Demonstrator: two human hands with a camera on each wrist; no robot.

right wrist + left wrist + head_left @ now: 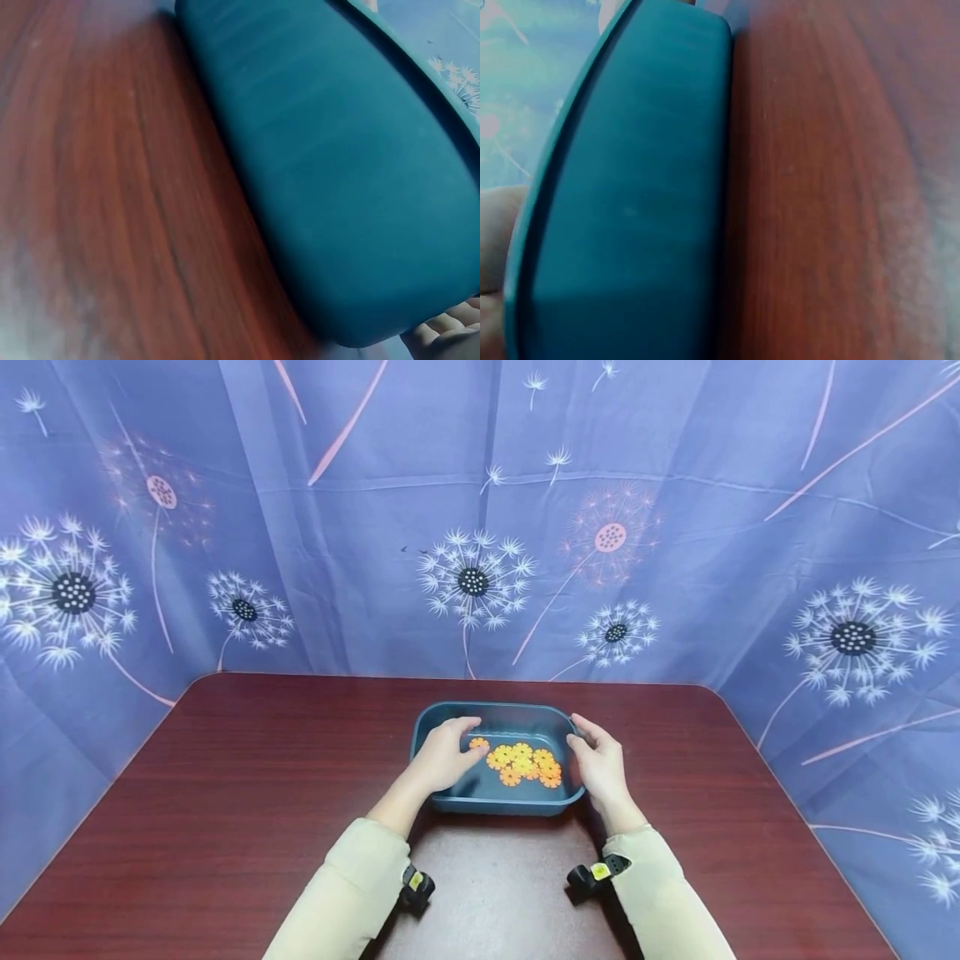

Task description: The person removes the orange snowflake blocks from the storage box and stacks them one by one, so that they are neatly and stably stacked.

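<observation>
A dark teal plastic bin (pixel 495 807) sits on the table, with several orange-yellow flower-shaped discs (pixel 521 764) heaped in its right half. One more disc (pixel 478 742) lies apart, beside the left thumb. My left hand (pixel 442 758) reaches over the bin's left side, thumb and forefinger spread with a gap between them. At the right end, my right hand (pixel 603 768) holds the bin, thumb at the rim and fingers along the outside. Right fingers (pixel 450 324) show by the end wall in the right wrist view. The left wrist view shows mostly the bin's front wall (pixel 630 187).
The bin stands on a dark red wood-grain table (pixel 300 760), near its far edge. A blue curtain (pixel 360 527) printed with dandelions hangs behind and at both sides. Black wrist cameras are strapped at both cream sleeves (pixel 667 902).
</observation>
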